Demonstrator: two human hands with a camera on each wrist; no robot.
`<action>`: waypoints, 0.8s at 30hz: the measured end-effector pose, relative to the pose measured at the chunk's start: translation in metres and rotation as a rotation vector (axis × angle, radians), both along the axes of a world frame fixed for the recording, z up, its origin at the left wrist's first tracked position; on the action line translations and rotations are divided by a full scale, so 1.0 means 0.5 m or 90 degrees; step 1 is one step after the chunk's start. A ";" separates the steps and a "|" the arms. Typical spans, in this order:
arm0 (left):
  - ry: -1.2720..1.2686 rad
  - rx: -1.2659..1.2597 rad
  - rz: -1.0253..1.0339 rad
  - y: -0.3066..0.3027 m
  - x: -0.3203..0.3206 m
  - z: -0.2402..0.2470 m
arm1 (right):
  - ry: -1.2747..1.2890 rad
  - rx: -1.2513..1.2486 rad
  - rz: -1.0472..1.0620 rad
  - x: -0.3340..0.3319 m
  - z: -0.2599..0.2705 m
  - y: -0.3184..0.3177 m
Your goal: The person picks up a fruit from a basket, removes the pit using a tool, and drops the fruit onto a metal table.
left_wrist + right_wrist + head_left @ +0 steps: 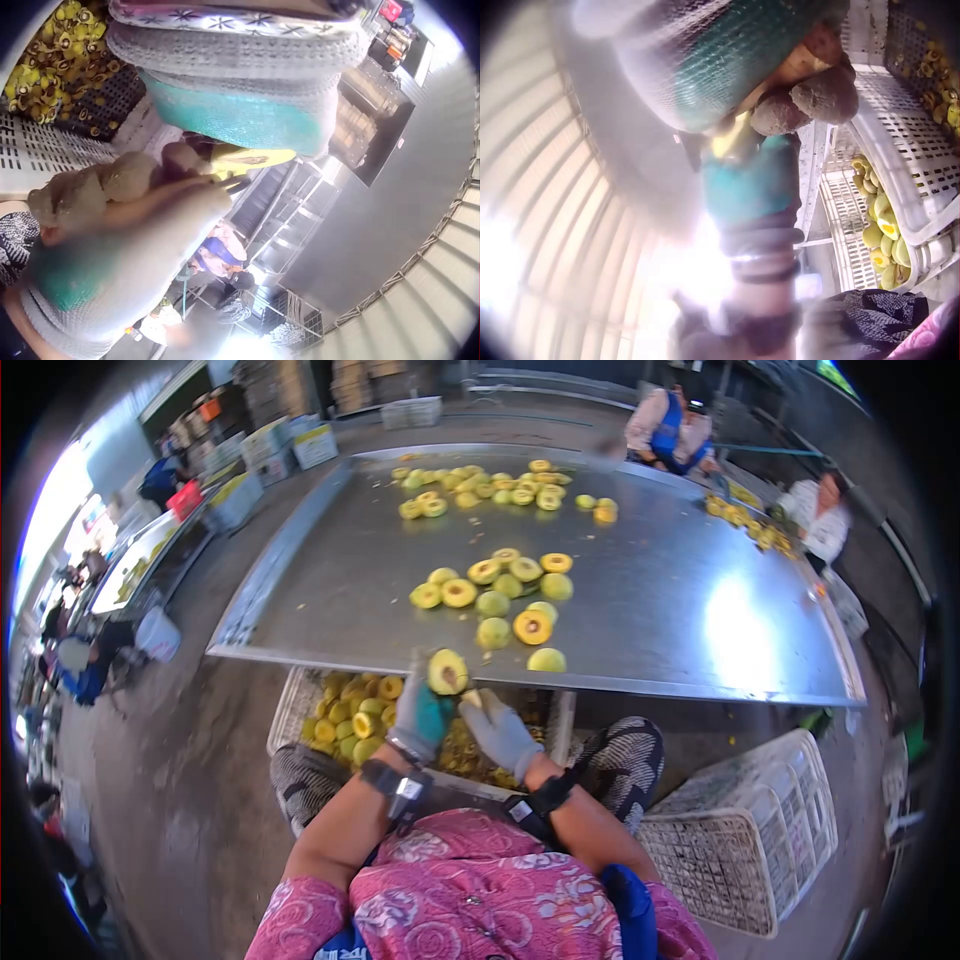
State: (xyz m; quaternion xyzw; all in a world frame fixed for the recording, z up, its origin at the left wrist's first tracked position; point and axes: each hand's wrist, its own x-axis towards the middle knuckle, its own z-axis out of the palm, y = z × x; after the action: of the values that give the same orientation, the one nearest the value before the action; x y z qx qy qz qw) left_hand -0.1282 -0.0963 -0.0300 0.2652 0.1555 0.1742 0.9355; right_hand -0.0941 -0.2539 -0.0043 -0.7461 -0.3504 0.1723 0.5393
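My gloved left hand [425, 715] holds a halved yellow-fleshed peach [447, 672] by the table's front edge, its cut face turned up. Close to its right is my gloved right hand [503, 732], with bare fingertips curled in. A slim dark-tipped tool [238, 183] sticks out between those fingers at the peach's edge in the left wrist view; the rest of it is hidden in the grip. More peach halves [459, 593] lie on the metal table [360, 580] in front. Below my hands, peach halves [345, 720] fill part of a white crate.
Pits and scraps [67, 52] lie in a crate in the left wrist view. An overturned white crate [740, 830] stands beside my right leg. Two people work at the table's far right, one in a blue vest [668, 432]. Further peaches [480, 485] lie at the back.
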 end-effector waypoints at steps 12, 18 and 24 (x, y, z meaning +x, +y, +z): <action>-0.035 0.098 -0.007 -0.026 -0.021 0.020 | 0.151 0.021 0.041 0.002 -0.007 0.010; -0.035 0.156 0.009 -0.034 -0.020 0.016 | 0.122 0.020 0.028 -0.002 -0.033 0.019; 0.052 0.300 0.109 -0.061 -0.032 0.072 | 0.120 0.019 0.068 -0.016 -0.014 0.024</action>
State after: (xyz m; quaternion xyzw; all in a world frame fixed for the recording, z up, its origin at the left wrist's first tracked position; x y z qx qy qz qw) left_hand -0.1443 -0.1266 0.0058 0.4682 0.1700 0.2737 0.8228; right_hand -0.1022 -0.2420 -0.0115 -0.6985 -0.3399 0.2652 0.5711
